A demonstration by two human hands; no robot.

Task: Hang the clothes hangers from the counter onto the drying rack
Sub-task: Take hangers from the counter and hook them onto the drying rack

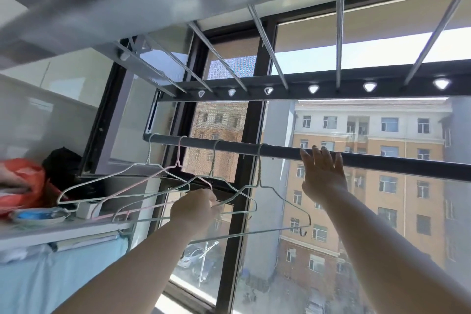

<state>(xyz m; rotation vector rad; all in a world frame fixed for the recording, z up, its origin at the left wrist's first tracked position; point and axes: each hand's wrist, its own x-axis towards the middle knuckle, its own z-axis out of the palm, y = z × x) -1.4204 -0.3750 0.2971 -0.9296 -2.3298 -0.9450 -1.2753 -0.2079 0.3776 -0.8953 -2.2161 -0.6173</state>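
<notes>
Window frame [251, 122] fills background, apartment block [369, 186] beyond glass. Counter [63, 231] at far left carries red bag [23, 181] and blue-white dish [38, 215], close under leftmost hanger. Upper rack beam [293, 84] with slats overhead. Four wire hangers [259, 171] hooked side by side on left part of dark rail [382, 160], bodies overlapping. Left hand [196, 206] below rail, fingers curled round hanger wire where shoulders cross; which hanger, cannot tell. Right hand [323, 173] just right of last hook, fingers straight, resting on rail, holding nothing.
</notes>
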